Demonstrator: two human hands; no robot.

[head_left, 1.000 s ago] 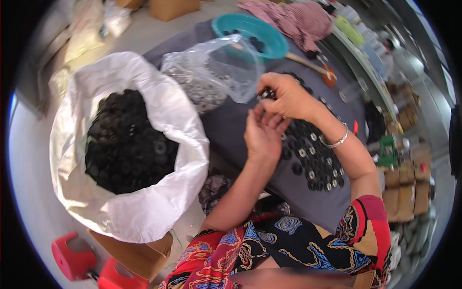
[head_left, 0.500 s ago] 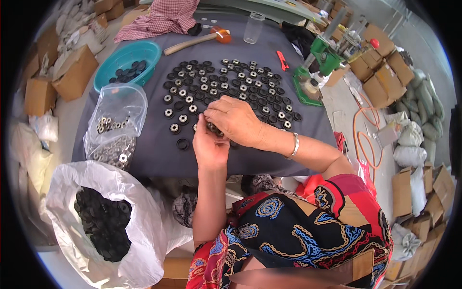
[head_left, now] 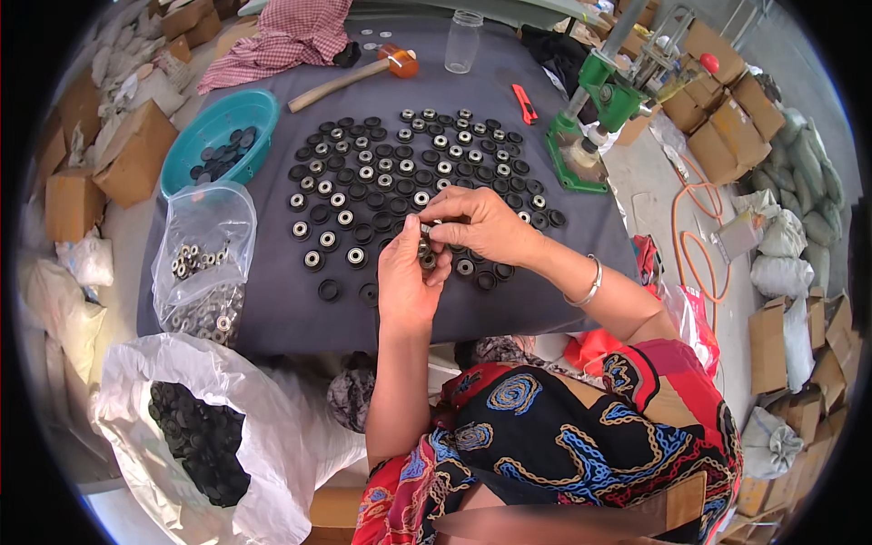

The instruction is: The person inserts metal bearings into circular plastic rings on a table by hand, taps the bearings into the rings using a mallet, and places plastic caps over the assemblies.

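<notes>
Several small metal bearings (head_left: 426,258) lie in the curled fingers of my left hand (head_left: 405,283), above the near part of the dark cloth. My right hand (head_left: 486,224) meets it from the right, thumb and fingers pinching one bearing at my left fingertips. Below and beyond both hands, many black rings (head_left: 329,290) are spread in loose rows on the cloth. Silver bearings sit in the middle of many rings, such as the seated bearing (head_left: 356,256) left of my left hand. Other rings show bare, dark centres.
At left are a teal basin (head_left: 263,150) of black discs, a clear bag (head_left: 204,218) of bearings and a white sack (head_left: 282,427) of black parts. A mallet (head_left: 341,84), clear jar (head_left: 463,44), red cutter (head_left: 524,104) and green press (head_left: 577,163) occupy the far side.
My right hand has drawn back from over my left palm, so the bearings there show more. Its fingertips now meet the left fingertips. The whole view has shifted slightly.
</notes>
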